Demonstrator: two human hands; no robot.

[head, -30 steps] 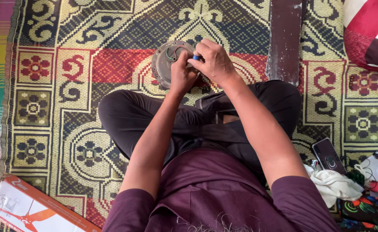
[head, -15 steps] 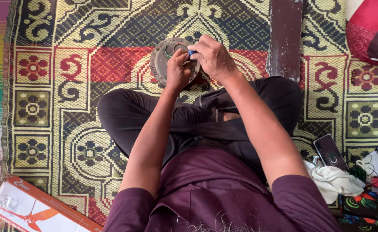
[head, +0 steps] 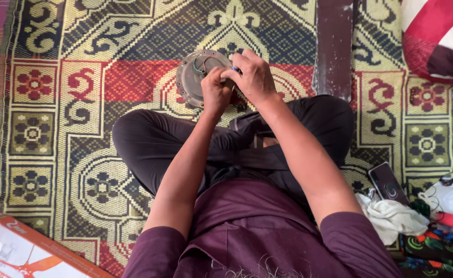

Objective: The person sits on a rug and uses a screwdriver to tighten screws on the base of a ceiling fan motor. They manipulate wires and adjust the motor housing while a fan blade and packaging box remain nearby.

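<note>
Patterned woven floor mat in yellow, red and dark blue fills the floor under a person sitting cross-legged in dark trousers and a maroon shirt. Both hands meet just past the knees over a round grey metal motor housing with thin green and dark wires showing inside its open face. The right hand is clenched, its fingers pinched round a small blue-tipped tool or wire end that is mostly hidden, so what it is cannot be told. The left hand grips the near edge of the housing, fingers curled against it to steady it, tilted up off the mat. By the look of it, the step in hand is work on the wiring or a fastening inside the housing; any further move would call for a firm hold with the left and fine, small motion from the right. Farther out, a dark wooden plank lies on the mat, a red and white patchwork cushion sits at the corner, a black phone and a white crumpled cloth lie by the right knee, and an orange and white cardboard box lies near the left.
</note>
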